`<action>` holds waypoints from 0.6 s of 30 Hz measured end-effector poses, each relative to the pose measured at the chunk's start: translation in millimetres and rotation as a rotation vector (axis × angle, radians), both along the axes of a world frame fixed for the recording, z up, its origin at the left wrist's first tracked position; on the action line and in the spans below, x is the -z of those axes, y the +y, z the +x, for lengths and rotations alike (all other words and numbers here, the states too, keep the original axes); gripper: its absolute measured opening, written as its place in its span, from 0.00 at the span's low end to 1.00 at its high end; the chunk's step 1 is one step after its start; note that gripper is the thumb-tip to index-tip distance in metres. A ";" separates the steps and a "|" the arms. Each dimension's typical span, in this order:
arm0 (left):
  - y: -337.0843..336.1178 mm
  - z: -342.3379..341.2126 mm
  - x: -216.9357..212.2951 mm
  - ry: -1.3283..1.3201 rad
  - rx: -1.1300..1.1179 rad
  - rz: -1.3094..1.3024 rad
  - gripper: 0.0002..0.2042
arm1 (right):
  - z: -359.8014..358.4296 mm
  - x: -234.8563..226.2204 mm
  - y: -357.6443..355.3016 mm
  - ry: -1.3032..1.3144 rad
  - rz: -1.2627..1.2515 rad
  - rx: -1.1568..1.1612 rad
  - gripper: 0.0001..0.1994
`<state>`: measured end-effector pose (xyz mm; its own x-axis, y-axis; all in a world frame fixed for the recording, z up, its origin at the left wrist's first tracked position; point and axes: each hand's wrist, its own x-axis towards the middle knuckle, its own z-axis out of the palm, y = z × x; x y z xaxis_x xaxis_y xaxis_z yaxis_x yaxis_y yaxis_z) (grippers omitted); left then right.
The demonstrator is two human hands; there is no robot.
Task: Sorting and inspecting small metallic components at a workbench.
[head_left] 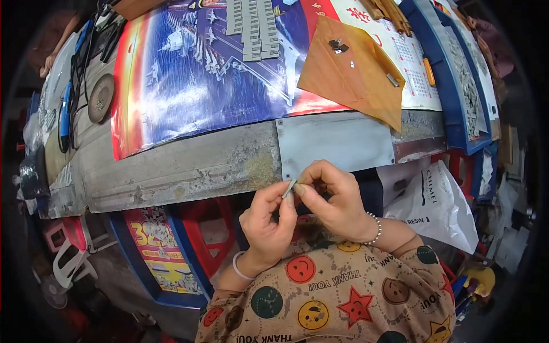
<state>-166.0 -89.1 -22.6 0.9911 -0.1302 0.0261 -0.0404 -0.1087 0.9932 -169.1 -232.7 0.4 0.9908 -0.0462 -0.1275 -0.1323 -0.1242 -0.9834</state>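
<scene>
Well beyond and to the left of the hands, a slender blue-handled tool (65, 103) is seen lying lengthwise, and just to its right a round brown dish (102, 98) is placed, with small bits held in it. Nearer, low to the left of the hands and beneath the level of the worn gray table (189, 180), a blue tray (191, 251) is partly filled with small pale pieces. On the tabletop, ahead and to the left, a glossy printed sheet (189, 108) is spread, and at its far part, straight ahead of the hands, small gray parts (260, 34) are laid out in close rows. By the left hand (269, 220), which is ringed at the wrist by a white bangle (240, 267), a small thin gray piece (289, 190) is pinched between thumb and forefinger. Its upper end is gripped by the thumb and curled fingers of the right hand (334, 203), so the piece is held tilted between both hands, in front of the table's near edge. Just beyond the right hand, a pale flat plate (331, 146) is set along that edge, and farther off an orange-brown sheet (343, 86) is overlaid with small dark bits (338, 47). To the right of the hands, a white plastic bag (437, 208) is seen below the tabletop; farther right and ahead, another blue tray (454, 123) is loaded with small gray pieces.
</scene>
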 end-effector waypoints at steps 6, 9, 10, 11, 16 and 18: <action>1.0 -1.9 -0.4 -0.148 -0.003 0.080 0.09 | -4.1 -0.2 0.7 -0.091 0.038 0.034 0.06; 1.2 -0.7 1.6 -0.193 0.039 0.079 0.09 | -3.2 -3.7 -1.8 0.077 0.179 0.019 0.07; 0.6 -0.2 2.5 -0.192 0.064 0.041 0.09 | -2.1 -2.6 -1.9 0.103 0.234 0.024 0.07; 0.3 -0.7 2.1 -0.192 0.063 0.039 0.09 | -0.5 -2.1 -2.0 0.130 0.290 0.028 0.08; 1.3 0.6 -6.2 0.169 0.094 -0.185 0.06 | 11.5 -4.6 -12.7 0.368 0.501 -0.083 0.09; 2.9 6.9 -11.7 0.296 0.129 -0.307 0.06 | 13.3 -3.9 -15.7 0.466 0.562 -0.121 0.10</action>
